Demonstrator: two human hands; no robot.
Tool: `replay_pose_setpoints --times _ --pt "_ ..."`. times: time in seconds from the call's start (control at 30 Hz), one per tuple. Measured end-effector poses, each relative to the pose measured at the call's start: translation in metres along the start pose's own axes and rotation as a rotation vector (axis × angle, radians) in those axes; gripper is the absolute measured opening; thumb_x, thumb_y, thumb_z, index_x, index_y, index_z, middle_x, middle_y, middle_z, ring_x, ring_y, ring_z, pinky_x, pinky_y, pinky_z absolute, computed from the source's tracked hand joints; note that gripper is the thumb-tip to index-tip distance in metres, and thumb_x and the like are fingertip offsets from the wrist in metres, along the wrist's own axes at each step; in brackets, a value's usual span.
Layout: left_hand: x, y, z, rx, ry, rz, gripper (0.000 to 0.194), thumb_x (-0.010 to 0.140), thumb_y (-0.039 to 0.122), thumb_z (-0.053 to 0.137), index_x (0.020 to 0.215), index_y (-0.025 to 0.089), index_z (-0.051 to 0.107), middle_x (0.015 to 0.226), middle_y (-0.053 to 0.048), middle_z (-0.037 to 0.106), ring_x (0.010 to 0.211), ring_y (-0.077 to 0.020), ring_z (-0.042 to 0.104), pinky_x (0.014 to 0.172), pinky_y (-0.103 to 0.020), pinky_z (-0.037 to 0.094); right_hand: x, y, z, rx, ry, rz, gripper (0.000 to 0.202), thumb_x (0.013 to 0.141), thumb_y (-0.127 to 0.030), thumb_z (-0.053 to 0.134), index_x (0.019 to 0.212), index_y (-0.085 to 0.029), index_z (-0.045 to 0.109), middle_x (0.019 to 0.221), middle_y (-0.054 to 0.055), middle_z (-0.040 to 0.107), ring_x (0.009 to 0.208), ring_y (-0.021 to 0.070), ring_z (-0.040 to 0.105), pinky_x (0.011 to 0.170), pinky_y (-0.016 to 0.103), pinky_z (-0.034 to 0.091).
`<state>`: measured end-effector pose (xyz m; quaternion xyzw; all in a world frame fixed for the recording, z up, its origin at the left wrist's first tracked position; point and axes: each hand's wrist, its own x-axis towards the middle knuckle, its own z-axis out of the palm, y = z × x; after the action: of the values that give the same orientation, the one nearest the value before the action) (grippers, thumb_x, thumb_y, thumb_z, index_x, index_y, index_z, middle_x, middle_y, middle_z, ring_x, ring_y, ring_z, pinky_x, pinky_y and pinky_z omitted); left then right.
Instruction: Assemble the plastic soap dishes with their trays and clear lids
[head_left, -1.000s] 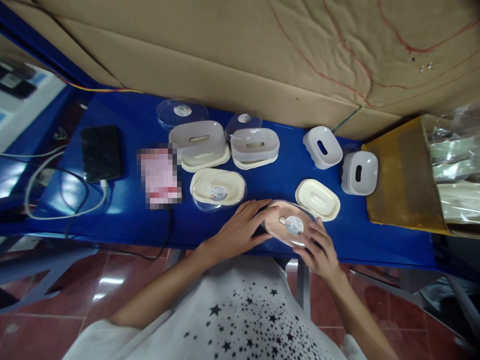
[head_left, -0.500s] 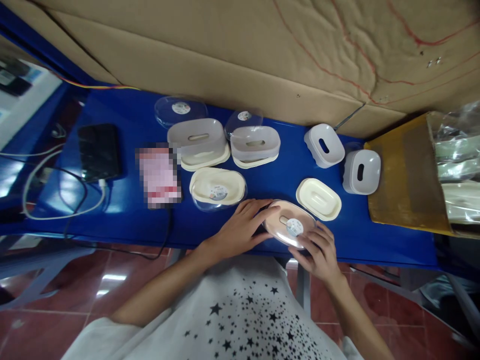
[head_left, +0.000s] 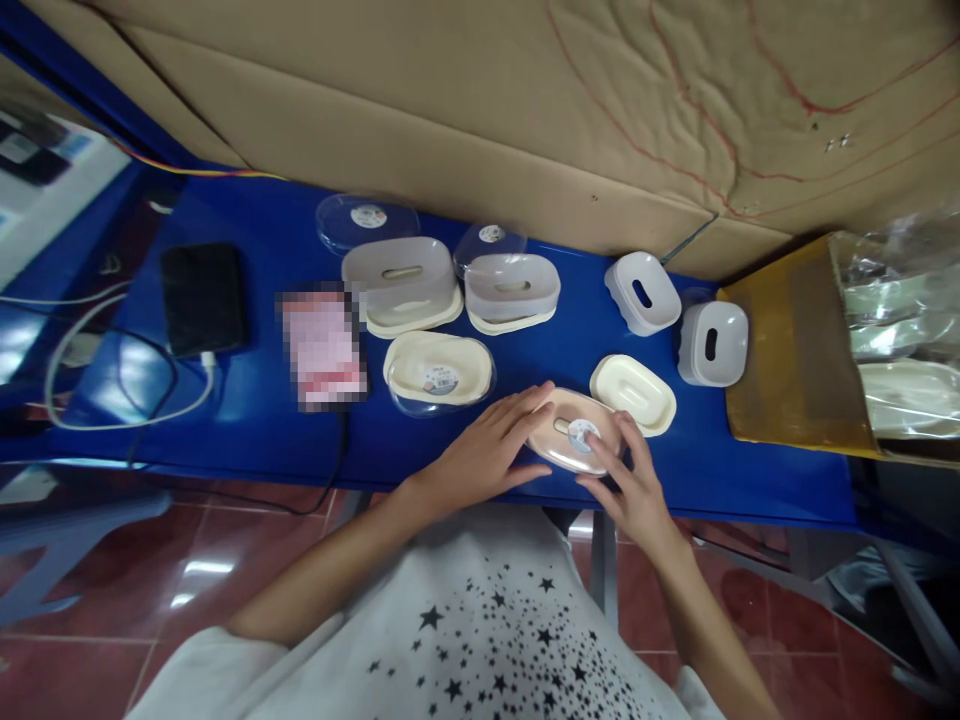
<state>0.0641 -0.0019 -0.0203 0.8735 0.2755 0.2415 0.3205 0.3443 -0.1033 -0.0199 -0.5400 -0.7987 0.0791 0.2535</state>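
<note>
- Pink oval slotted box [head_left: 551, 452], one, under a clear lid with round white label [head_left: 579, 431]; between the two hands, on the blue table [head_left: 739, 485] close to its near edge.
- Left hand [head_left: 491, 450], one; fingers side by side over the box's left end, thumb spread wide of them.
- Right hand [head_left: 634, 482], one; fingers spread about the box's right end, one fingertip at the label, thumb by the near edge.
- Cream oval tray [head_left: 634, 394], one, bare; just beyond the right hand.
- White slotted cover [head_left: 661, 311] and matching white cover [head_left: 730, 347]; farther beyond the right hand.
- Cardboard carton [head_left: 787, 350], one, with plastic-wrapped pieces [head_left: 909, 400] inside; well right of the right hand.
- Cream tray [head_left: 411, 360] with labelled clear lid over it; beyond the left hand, leftward.
- Large grey slotted cover [head_left: 375, 275] and smaller grey cover [head_left: 517, 305], each above a cream base; farther beyond the left hand.
- Black device [head_left: 202, 298], one, white cable attached; well left of the left hand.
</note>
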Motion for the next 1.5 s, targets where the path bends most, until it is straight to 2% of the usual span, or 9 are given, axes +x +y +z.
replay_pose_setpoints --times 0.1,0.23,0.4,0.6,0.73,0.97,1.13,1.33,1.5 --pt "0.005 0.000 -0.004 0.056 -0.009 0.036 0.078 0.109 0.047 0.066 0.173 0.029 0.025 0.174 -0.017 0.044 0.159 -0.0340 0.048 0.126 -0.058 0.049 0.005 0.003 0.000 0.049 -0.046 -0.007 0.075 0.107 -0.031 0.069 0.173 -0.043 0.035 0.183 0.009 0.028 0.161 0.0418 0.045 0.120 0.066 0.058" --pt "0.013 -0.002 -0.011 0.155 -0.044 0.072 0.068 0.108 0.045 0.068 0.168 0.032 0.039 0.170 -0.016 0.049 0.149 -0.0382 0.057 0.120 -0.061 0.053 0.011 0.009 -0.005 0.081 -0.063 -0.012 0.071 0.104 -0.035 0.073 0.168 -0.043 0.043 0.178 0.008 0.036 0.160 0.0389 0.048 0.120 0.062 0.058" --pt "0.021 0.000 -0.012 0.138 -0.056 0.100 0.062 0.103 0.034 0.070 0.161 0.024 0.050 0.164 -0.021 0.050 0.153 -0.0423 0.050 0.123 -0.065 0.048 0.017 0.015 -0.004 0.060 -0.095 -0.025 0.072 0.104 -0.040 0.073 0.169 -0.039 0.042 0.171 0.013 0.042 0.157 0.0388 0.050 0.118 0.059 0.060" --pt "0.032 -0.001 0.000 0.213 -0.072 0.150 0.059 0.098 0.045 0.079 0.145 0.017 0.059 0.168 -0.027 0.046 0.158 -0.0461 0.045 0.123 -0.065 0.048 0.033 0.008 -0.008 0.018 -0.100 -0.022 0.083 0.100 -0.046 0.078 0.171 -0.034 0.037 0.156 0.018 0.048 0.149 0.0406 0.056 0.115 0.060 0.062" --pt "0.038 -0.003 -0.003 0.291 -0.140 0.152 0.073 0.093 0.048 0.085 0.152 0.015 0.055 0.164 -0.027 0.050 0.148 -0.0474 0.055 0.114 -0.062 0.054 0.050 0.000 -0.017 0.031 -0.208 0.008 0.082 0.100 -0.046 0.076 0.170 -0.029 0.037 0.154 0.020 0.052 0.148 0.0399 0.056 0.116 0.061 0.060" --pt "0.045 -0.005 -0.011 0.256 -0.224 0.111 0.082 0.093 0.053 0.083 0.159 0.021 0.048 0.165 -0.024 0.049 0.150 -0.0449 0.051 0.117 -0.061 0.050 0.048 0.016 -0.003 0.129 -0.245 -0.036 0.111 0.095 -0.069 0.074 0.179 -0.028 0.014 0.169 0.023 0.043 0.158 0.0412 0.048 0.122 0.060 0.055" --pt "0.049 -0.006 -0.012 0.237 -0.224 0.118 0.084 0.090 0.051 0.086 0.158 0.020 0.048 0.161 -0.022 0.053 0.146 -0.0432 0.054 0.119 -0.058 0.049 0.042 0.020 0.005 0.127 -0.178 -0.060 0.107 0.097 -0.066 0.071 0.179 -0.027 0.014 0.169 0.023 0.043 0.159 0.0393 0.048 0.124 0.057 0.054" --pt "0.042 -0.005 -0.007 0.305 -0.169 0.144 0.088 0.095 0.052 0.082 0.165 0.017 0.041 0.168 -0.026 0.047 0.154 -0.0441 0.049 0.123 -0.061 0.046 0.047 0.014 0.003 -0.017 -0.136 -0.123 0.110 0.098 -0.065 0.073 0.179 -0.024 0.012 0.167 0.026 0.049 0.158 0.0443 0.047 0.124 0.069 0.048" --pt "0.025 0.010 -0.031 0.478 -0.134 0.162 0.079 0.104 0.049 0.073 0.168 0.021 0.036 0.178 -0.024 0.035 0.164 -0.0390 0.040 0.133 -0.062 0.034 0.052 0.018 -0.008 -0.140 -0.116 -0.060 0.095 0.105 -0.053 0.068 0.179 -0.030 0.014 0.173 0.021 0.045 0.161 0.0422 0.043 0.124 0.067 0.046"
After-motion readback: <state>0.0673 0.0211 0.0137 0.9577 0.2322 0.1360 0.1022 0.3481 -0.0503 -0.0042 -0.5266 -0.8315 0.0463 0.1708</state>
